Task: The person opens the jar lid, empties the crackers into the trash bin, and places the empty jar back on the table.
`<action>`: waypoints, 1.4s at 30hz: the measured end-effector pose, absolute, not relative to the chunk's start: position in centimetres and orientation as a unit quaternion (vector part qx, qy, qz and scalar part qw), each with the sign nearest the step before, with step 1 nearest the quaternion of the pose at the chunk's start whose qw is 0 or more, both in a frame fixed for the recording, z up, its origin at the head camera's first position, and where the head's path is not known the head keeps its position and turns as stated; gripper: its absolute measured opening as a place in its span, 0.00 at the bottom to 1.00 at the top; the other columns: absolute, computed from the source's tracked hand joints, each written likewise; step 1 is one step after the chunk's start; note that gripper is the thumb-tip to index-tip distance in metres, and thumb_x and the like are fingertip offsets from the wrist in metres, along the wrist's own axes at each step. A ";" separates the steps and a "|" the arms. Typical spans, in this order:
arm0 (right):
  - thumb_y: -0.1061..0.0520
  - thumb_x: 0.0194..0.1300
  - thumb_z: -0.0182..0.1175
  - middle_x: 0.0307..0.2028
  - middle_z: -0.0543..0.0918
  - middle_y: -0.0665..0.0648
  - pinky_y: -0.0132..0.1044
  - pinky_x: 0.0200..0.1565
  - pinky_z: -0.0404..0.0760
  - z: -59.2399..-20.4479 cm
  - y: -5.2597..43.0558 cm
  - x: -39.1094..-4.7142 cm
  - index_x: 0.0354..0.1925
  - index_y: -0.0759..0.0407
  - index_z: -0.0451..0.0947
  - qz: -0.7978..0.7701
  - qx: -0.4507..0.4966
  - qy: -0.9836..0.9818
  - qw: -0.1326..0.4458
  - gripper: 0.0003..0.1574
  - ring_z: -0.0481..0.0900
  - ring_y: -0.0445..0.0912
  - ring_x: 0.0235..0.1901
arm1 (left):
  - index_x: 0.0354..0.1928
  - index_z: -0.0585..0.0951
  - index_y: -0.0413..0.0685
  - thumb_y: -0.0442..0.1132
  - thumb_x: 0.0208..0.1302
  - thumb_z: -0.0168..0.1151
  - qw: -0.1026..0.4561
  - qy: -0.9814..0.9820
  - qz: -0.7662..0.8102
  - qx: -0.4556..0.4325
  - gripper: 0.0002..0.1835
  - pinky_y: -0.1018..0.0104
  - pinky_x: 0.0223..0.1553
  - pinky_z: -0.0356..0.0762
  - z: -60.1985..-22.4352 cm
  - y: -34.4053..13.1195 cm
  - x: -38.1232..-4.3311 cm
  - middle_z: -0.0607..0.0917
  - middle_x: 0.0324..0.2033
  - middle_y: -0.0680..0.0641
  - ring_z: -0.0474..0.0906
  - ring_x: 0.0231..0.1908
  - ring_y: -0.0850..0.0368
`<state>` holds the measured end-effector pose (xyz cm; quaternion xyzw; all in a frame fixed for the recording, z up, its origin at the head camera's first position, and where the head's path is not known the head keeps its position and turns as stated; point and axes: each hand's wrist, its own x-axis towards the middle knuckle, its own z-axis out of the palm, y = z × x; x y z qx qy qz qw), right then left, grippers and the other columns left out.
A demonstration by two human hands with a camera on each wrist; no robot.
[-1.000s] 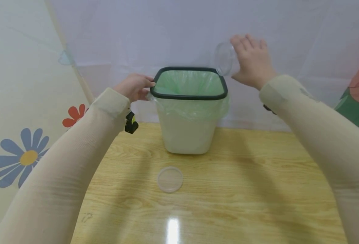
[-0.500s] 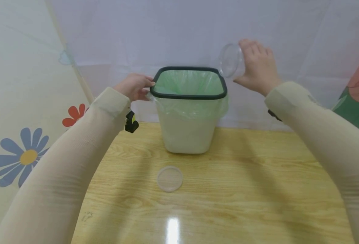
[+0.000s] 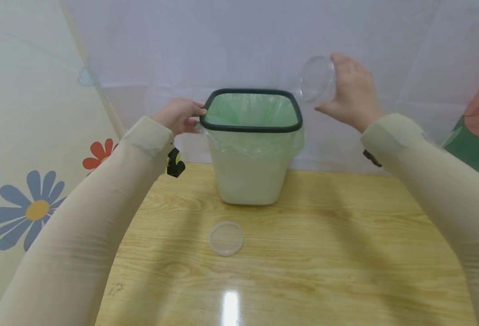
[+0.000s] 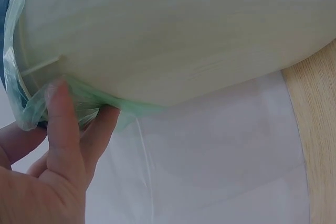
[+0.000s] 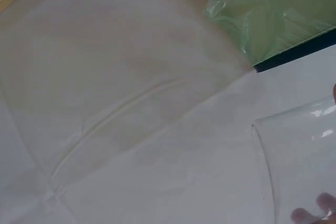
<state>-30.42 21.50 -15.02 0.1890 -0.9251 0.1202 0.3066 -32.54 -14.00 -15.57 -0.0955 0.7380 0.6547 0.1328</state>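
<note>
A white trash bin (image 3: 249, 176) with a dark rim (image 3: 251, 129) stands on the table, lined with a green plastic bag (image 3: 256, 111) folded out over its edge. My left hand (image 3: 179, 117) holds the bin's left rim; in the left wrist view its fingers (image 4: 64, 114) lie against the bag and the bin wall. Up to the right of the bin, my right hand (image 3: 353, 93) grips a clear, round, wide-mouthed container (image 3: 318, 79). It is tipped on its side, mouth toward the bin, and looks empty. Its mouth edge also shows in the right wrist view.
On the wood-patterned table (image 3: 304, 253) in front of the bin lies a clear round lid (image 3: 226, 238). A pale cloth backdrop (image 3: 207, 45) hangs right behind the bin. Printed flowers (image 3: 38, 210) decorate the panel at the left.
My right hand has drawn the container to the right, away from the bin's right rim, and its mouth now faces the head camera more. The left hand, bin and lid stay put.
</note>
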 end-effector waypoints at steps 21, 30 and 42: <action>0.58 0.49 0.78 0.74 0.59 0.70 0.62 0.75 0.51 -16.1 22.7 -29.3 0.77 0.67 0.46 0.217 0.145 -0.927 0.268 0.69 0.56 0.66 0.74 | 0.76 0.61 0.50 0.32 0.76 0.47 0.141 0.737 0.653 -0.098 0.29 0.57 0.74 0.62 -15.8 -13.8 -32.8 0.57 0.78 0.54 0.69 0.66 0.58; 0.59 0.48 0.78 0.75 0.58 0.68 0.62 0.75 0.54 -16.5 23.1 -28.9 0.78 0.64 0.45 0.252 0.125 -0.923 0.263 0.70 0.57 0.65 0.74 | 0.76 0.63 0.50 0.32 0.76 0.48 0.137 0.734 0.659 -0.097 0.28 0.57 0.74 0.63 -15.8 -13.9 -32.6 0.58 0.78 0.54 0.74 0.57 0.60; 0.59 0.50 0.77 0.75 0.58 0.65 0.60 0.74 0.58 -17.2 23.3 -28.1 0.78 0.61 0.44 0.288 0.107 -0.916 0.259 0.69 0.57 0.61 0.74 | 0.75 0.64 0.49 0.32 0.76 0.49 0.131 0.738 0.655 -0.097 0.28 0.57 0.72 0.66 -15.9 -14.0 -32.5 0.59 0.77 0.53 0.77 0.38 0.65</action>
